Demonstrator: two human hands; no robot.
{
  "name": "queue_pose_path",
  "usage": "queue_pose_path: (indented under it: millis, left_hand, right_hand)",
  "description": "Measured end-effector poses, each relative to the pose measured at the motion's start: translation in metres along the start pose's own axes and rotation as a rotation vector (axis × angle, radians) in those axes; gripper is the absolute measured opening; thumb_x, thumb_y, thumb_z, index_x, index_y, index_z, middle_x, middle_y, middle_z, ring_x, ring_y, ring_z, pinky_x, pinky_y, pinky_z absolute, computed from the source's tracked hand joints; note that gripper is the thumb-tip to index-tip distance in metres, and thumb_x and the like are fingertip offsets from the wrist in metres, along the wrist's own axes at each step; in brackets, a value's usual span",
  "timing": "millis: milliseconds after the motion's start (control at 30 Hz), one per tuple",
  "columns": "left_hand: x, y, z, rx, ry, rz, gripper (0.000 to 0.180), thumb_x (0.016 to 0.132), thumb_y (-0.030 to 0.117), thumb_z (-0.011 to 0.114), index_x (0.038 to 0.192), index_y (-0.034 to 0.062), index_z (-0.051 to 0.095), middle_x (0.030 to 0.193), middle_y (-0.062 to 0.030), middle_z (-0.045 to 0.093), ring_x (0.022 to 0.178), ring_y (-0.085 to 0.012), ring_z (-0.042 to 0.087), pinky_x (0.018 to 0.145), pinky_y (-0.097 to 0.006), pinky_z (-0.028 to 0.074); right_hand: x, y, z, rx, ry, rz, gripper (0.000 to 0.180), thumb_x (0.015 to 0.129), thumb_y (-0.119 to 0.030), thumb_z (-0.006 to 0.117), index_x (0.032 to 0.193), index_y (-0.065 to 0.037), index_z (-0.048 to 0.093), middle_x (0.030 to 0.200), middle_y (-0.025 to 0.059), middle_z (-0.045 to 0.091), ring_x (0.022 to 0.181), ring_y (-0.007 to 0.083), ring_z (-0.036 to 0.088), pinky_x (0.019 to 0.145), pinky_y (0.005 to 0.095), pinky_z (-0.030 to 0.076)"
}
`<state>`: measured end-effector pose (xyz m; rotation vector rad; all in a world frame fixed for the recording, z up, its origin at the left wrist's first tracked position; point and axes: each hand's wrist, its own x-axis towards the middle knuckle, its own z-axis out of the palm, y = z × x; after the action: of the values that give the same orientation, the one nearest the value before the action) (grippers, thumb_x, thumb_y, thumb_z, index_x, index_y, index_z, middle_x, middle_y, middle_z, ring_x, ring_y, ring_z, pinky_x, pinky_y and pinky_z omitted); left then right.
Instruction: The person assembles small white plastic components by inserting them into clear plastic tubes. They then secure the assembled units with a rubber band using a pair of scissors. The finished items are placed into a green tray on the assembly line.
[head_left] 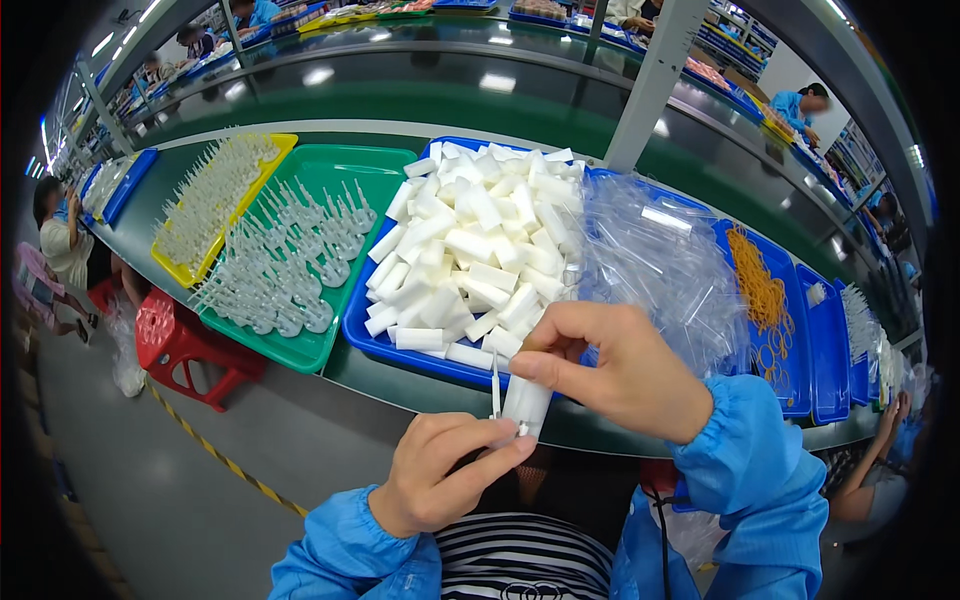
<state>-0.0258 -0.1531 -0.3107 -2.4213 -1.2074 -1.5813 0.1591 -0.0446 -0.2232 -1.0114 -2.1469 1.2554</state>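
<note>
Above the front edge of the bench, my right hand (pixel 630 375) pinches the upper end of a white foam block (pixel 528 402) between thumb and fingers. Closed at the block's lower end, my left hand (pixel 440 475) grips a slim white plastic piece with a thin pointed tip (pixel 496 388). The piece stands upright, close along the block's left side; its lower part is hidden by my fingers. Just beyond both hands, a heap of white foam blocks (pixel 470 240) fills a blue tray (pixel 362 345).
Left of the foam stands a green tray (pixel 345 158) of pointed white plastic parts, then a yellow tray (pixel 285 145) of similar ones. Rightward lie clear plastic bags (pixel 650 260) and orange rubber bands (pixel 765 300). A grey post (pixel 645 95) rises behind; a red stool (pixel 185 345) stands left.
</note>
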Motion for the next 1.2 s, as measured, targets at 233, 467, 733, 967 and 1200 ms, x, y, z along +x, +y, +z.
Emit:
queue_pose_path:
  millis: [233, 467, 733, 967, 1200]
  left_hand:
    - [-0.009, -0.009, 0.007, 0.014, 0.185, -0.077, 0.038, 0.074, -0.003, 0.079, 0.104, 0.0111, 0.061, 0.105, -0.0083, 0.064, 0.089, -0.0253, 0.064, 0.073, -0.033, 0.053]
    - [-0.015, -0.012, 0.009, -0.07, 0.256, -0.132, 0.036, 0.078, 0.004, 0.08, 0.107, 0.0106, 0.061, 0.104, -0.0078, 0.066, 0.086, -0.0234, 0.064, 0.07, -0.034, 0.05]
    - [-0.028, -0.015, 0.001, -0.044, 0.185, -0.187, 0.036, 0.075, 0.004, 0.081, 0.107, 0.0084, 0.065, 0.09, -0.0075, 0.068, 0.07, -0.0229, 0.063, 0.063, -0.033, 0.048]
    - [-0.033, -0.026, 0.01, 0.099, 0.226, -0.158, 0.037, 0.071, 0.0, 0.082, 0.104, 0.0068, 0.067, 0.09, -0.0071, 0.066, 0.065, -0.0206, 0.062, 0.055, -0.031, 0.05]
    - [-0.029, -0.039, 0.021, 0.048, 0.153, -0.087, 0.033, 0.071, 0.0, 0.082, 0.101, 0.0065, 0.07, 0.09, -0.0083, 0.065, 0.072, -0.0228, 0.065, 0.06, -0.031, 0.053]
  right_hand:
    - [-0.008, -0.005, 0.012, -0.401, 0.187, -0.515, 0.007, 0.083, -0.018, 0.074, 0.085, -0.013, 0.069, 0.075, -0.0005, 0.06, 0.081, 0.0217, 0.053, 0.08, 0.0362, 0.035]
    - [-0.017, 0.01, 0.029, -0.073, 0.111, -0.364, 0.011, 0.085, -0.019, 0.073, 0.093, -0.011, 0.07, 0.081, 0.0006, 0.062, 0.081, 0.0215, 0.052, 0.078, 0.036, 0.036]
    - [0.03, 0.011, 0.026, -0.392, 0.156, -0.457, 0.023, 0.085, -0.009, 0.069, 0.109, -0.008, 0.068, 0.099, 0.0054, 0.065, 0.092, 0.0238, 0.057, 0.084, 0.0361, 0.042]
    - [0.076, 0.022, 0.035, -1.099, -0.044, -0.803, 0.023, 0.078, -0.012, 0.063, 0.101, -0.009, 0.065, 0.095, 0.0036, 0.061, 0.095, 0.0209, 0.058, 0.084, 0.0371, 0.045]
    - [0.074, 0.03, 0.03, -1.089, 0.045, -0.789, 0.011, 0.077, -0.014, 0.064, 0.086, -0.009, 0.062, 0.087, 0.0031, 0.06, 0.091, 0.0194, 0.058, 0.08, 0.031, 0.046]
